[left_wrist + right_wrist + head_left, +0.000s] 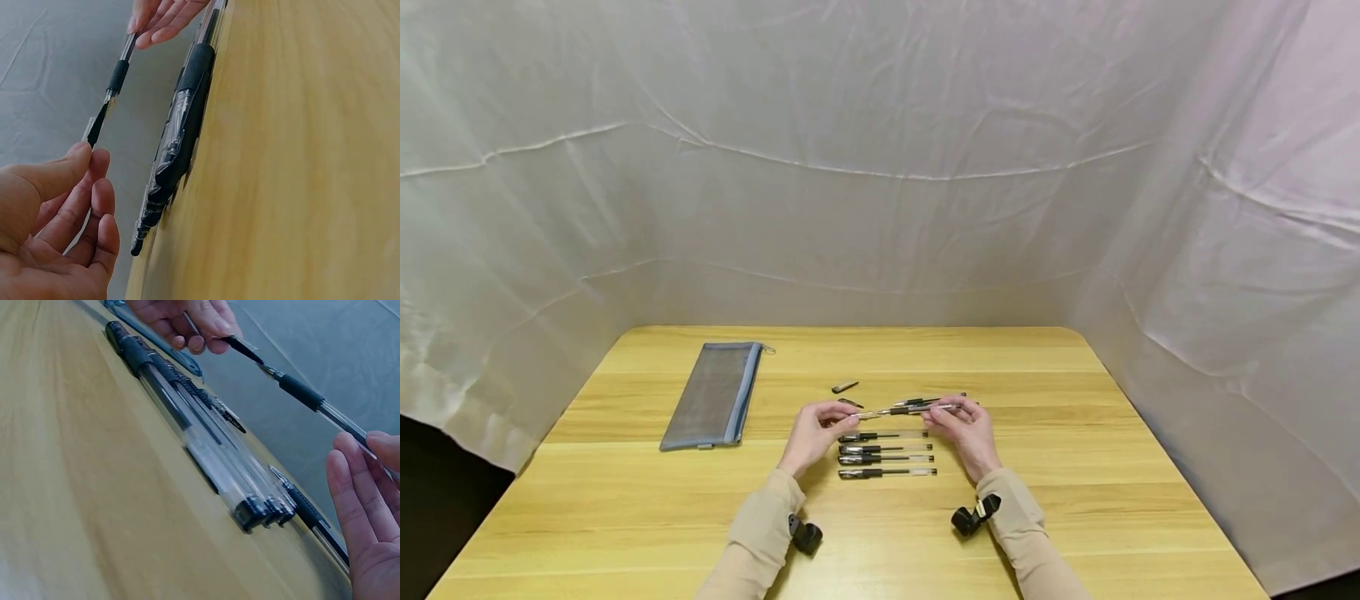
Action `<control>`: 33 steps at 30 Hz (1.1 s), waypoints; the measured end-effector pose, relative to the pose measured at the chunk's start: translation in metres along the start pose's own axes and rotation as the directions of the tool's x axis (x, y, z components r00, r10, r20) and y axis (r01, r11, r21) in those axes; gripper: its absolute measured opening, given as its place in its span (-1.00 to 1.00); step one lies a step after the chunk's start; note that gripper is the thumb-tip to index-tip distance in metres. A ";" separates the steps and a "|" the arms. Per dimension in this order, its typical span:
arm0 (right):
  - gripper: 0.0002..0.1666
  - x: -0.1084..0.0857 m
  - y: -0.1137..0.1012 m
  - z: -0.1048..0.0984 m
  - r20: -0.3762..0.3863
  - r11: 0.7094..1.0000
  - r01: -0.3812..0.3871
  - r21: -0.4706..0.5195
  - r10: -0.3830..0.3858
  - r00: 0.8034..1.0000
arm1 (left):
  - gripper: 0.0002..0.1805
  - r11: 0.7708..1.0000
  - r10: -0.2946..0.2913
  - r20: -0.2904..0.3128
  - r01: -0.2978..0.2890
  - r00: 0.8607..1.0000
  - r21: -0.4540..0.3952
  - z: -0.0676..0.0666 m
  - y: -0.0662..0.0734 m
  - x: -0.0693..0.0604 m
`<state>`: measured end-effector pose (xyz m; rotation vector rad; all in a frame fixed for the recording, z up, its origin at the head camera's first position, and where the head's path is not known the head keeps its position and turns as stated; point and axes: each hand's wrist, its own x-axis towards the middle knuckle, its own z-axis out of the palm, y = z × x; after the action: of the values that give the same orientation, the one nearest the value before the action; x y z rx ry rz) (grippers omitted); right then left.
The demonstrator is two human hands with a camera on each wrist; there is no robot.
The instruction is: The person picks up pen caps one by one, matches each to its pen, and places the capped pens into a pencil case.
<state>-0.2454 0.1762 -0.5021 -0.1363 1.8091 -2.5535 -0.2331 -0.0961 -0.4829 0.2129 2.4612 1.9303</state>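
A pale curtain (880, 225) encloses the wooden table (625, 517), probably to keep the background plain. The mesh pouch (707, 400) lies flat at the person's left, apart from the handwork. Both hands meet above the table, giving the fingers room to line things up. The right hand (966, 429) pinches the barrel of a pen (300, 392) between thumb and fingers, leaving its tip free and pointing left. Beneath, the capped pens (861, 460) lie side by side, cap ends leftward (a tidy row, seemingly for easy counting). Behind them, near the right hand, are more pens (306, 509), at least one bare-tipped. The left hand (812, 433) has thumb and finger clamped on a small cap (244, 349), apparently facing the tip; whether they touch I cannot tell. Two loose caps (845, 387) lie beyond the left hand, within reach.
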 end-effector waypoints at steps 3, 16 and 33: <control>-0.79 0.000 -0.001 0.000 -0.010 1.000 0.001 0.005 -0.001 1.000 | -0.85 1.000 0.004 0.001 -0.004 1.000 0.013 0.000 0.001 0.001; -0.79 -0.001 0.001 0.005 0.075 1.000 -0.023 -0.015 0.024 0.997 | -0.78 0.999 0.038 0.072 -0.038 0.997 -0.004 0.005 0.002 0.001; -0.82 -0.002 -0.003 0.004 0.120 0.997 -0.066 -0.029 0.069 0.990 | -0.85 0.998 0.066 0.058 -0.067 0.996 0.010 0.005 0.004 -0.004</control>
<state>-0.2426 0.1739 -0.4978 -0.2211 1.7704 -2.4215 -0.2283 -0.0907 -0.4801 0.3505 2.4597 1.9064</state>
